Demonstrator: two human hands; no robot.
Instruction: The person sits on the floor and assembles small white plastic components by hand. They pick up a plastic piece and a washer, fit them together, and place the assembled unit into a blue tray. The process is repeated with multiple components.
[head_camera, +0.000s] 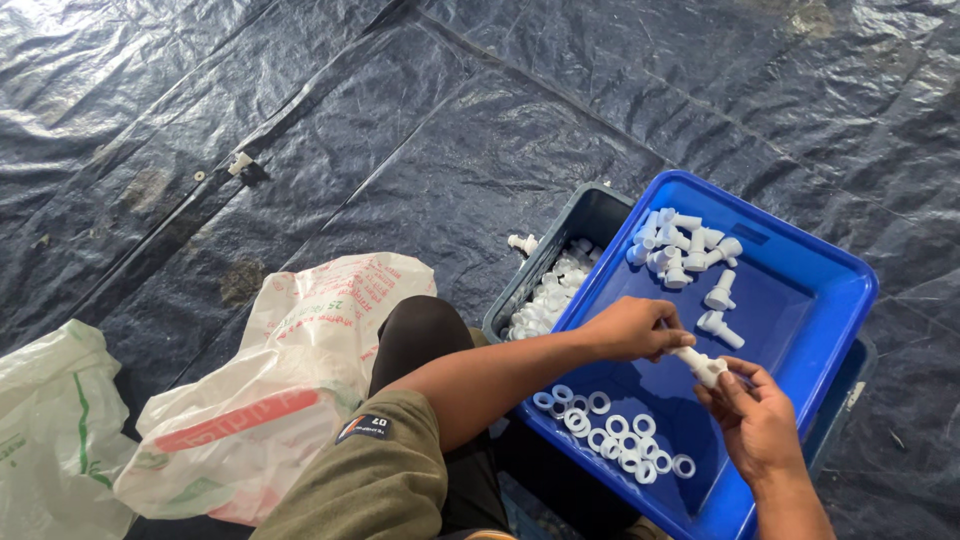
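Both my hands meet over a blue plastic tray (800, 300). My left hand (632, 330) pinches one end of a small white plastic fitting (703, 366), and my right hand (755, 420) grips its other end from below. A heap of the same white fittings (680, 250) lies at the tray's far corner, and two more (720, 310) lie apart nearer my hands. Several white rings (610, 430) are scattered on the tray's near side.
The tray rests on a dark grey bin (590, 225) holding more white parts (550, 295); one fitting (522, 242) lies on its edge. White plastic bags (270, 400) lie to the left on a dark tarpaulin (400, 120). My knee (420, 335) is beside the bin.
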